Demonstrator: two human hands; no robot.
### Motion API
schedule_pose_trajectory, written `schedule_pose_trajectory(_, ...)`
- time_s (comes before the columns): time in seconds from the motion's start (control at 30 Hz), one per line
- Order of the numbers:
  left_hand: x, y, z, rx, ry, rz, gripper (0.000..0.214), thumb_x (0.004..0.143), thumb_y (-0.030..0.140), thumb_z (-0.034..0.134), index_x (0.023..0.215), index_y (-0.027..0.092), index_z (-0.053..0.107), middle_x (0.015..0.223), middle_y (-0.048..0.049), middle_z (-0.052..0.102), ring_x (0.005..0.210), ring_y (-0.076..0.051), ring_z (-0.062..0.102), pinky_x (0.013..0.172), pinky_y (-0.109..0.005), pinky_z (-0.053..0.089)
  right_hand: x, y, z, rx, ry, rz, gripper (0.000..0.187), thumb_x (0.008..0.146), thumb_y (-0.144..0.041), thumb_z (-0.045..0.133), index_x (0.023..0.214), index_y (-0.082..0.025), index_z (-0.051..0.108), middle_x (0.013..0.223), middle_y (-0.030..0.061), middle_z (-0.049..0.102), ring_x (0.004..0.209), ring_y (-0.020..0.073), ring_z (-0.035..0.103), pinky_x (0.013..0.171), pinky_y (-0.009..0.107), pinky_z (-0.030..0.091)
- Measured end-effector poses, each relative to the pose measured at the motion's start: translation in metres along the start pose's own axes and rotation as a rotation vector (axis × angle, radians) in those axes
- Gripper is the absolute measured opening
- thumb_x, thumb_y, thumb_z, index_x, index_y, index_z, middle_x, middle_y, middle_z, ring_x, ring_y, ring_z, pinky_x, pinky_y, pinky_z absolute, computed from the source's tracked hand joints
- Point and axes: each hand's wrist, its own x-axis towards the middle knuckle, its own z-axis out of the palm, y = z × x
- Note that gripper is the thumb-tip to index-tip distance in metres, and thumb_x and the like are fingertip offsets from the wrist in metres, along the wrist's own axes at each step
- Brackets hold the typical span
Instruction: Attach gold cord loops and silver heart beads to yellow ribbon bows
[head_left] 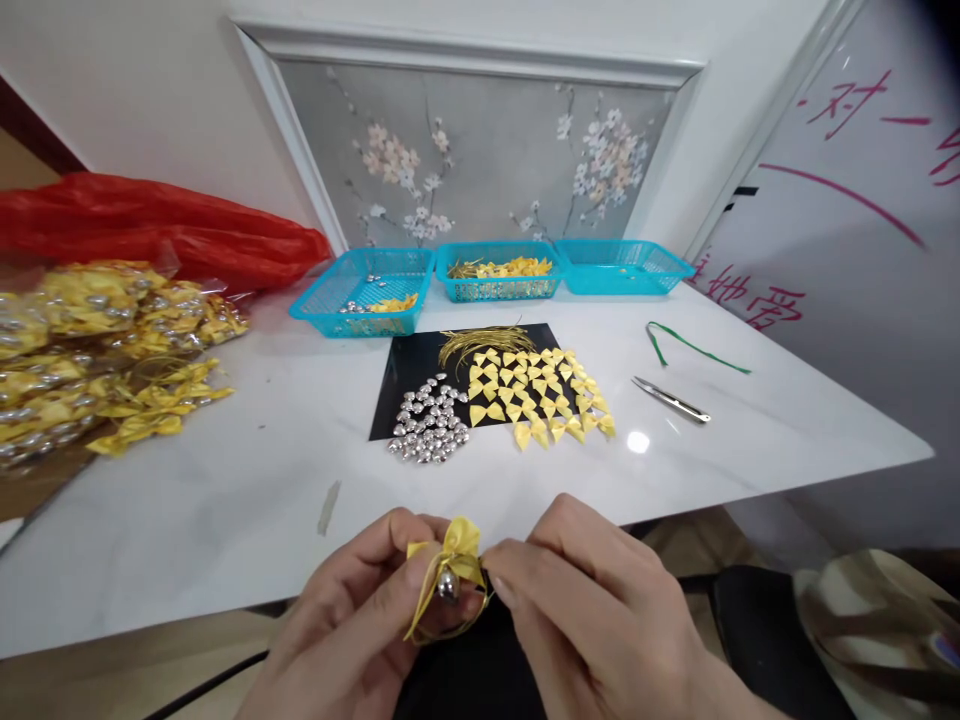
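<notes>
Together, hands (480, 600) pinching yellow bow (457, 548) (bell attached)

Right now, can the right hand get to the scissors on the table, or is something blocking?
Probably yes. The scissors lie in the open on the white table, ahead and right of the right hand, with nothing between. But that hand and the left hand are both pinching the yellow bow, so it would have to let go first.

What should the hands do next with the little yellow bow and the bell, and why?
Probably pull the gold cord snug. The left hand pinches the yellow bow with the silver bell under it, the right hand grips beside it, and the cord hangs in a loose loop.
</notes>
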Motion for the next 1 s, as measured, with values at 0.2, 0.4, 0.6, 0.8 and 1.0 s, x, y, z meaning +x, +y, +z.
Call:
schedule_pose_trajectory(0.2,0.001,-0.003,-0.003,-0.029,-0.02,-0.003,0.016,0.079,0.035,0.082,0.073,0.023,0.073,0.075,0.0004,0.066,0.072,-0.015,0.057,0.067,-0.024,0.053,-0.002,0.005,-0.001,-0.028,-0.072,-0.047,0.021,0.087,0.003,0.056,0.09,-0.012,0.07,0.07,-0.0004,0.043,0.055,0.0105,0.038,0.046,0.025,0.031)
schedule_pose_trajectory(0.4,0.001,-0.003,-0.004,-0.007,-0.017,-0.002,0.019,0.081,0.035,0.079,0.071,0.022,0.07,0.075,-0.0001,0.063,0.073,-0.015,0.053,0.069,-0.024,0.05,-0.004,0.002,0.001,-0.005,-0.05,0.009,0.023,0.091,0.0,0.051,0.09,-0.013,0.07,0.07,0.0003,0.045,0.054,0.011,0.04,0.046,0.025,0.033)
schedule_pose_trajectory(0.6,0.0,-0.006,-0.009,-0.023,-0.056,0.011,0.016,0.085,0.033,0.076,0.074,0.023,0.069,0.075,0.0013,0.063,0.072,-0.015,0.053,0.069,-0.023,0.049,-0.009,0.004,0.006,0.019,-0.035,0.013,0.02,0.092,-0.003,0.053,0.092,-0.015,0.068,0.07,-0.001,0.043,0.053,0.0098,0.037,0.045,0.024,0.031)
schedule_pose_trajectory(0.8,0.002,-0.006,-0.006,-0.043,-0.096,0.011,0.015,0.085,0.033,0.077,0.076,0.023,0.071,0.074,0.0016,0.065,0.071,-0.014,0.055,0.068,-0.023,0.05,-0.011,-0.001,0.01,0.07,-0.008,0.113,0.021,0.096,-0.007,0.05,0.089,-0.016,0.067,0.071,-0.0005,0.043,0.057,0.012,0.041,0.049,0.027,0.034)
schedule_pose_trajectory(1.0,0.003,-0.004,-0.002,-0.072,-0.076,-0.006,0.017,0.08,0.034,0.082,0.074,0.022,0.071,0.071,0.0009,0.065,0.07,-0.015,0.055,0.067,-0.024,0.05,-0.013,0.002,0.013,0.089,-0.005,0.118,0.02,0.094,-0.006,0.049,0.09,-0.019,0.064,0.072,0.0002,0.048,0.056,0.0111,0.048,0.049,0.024,0.04)
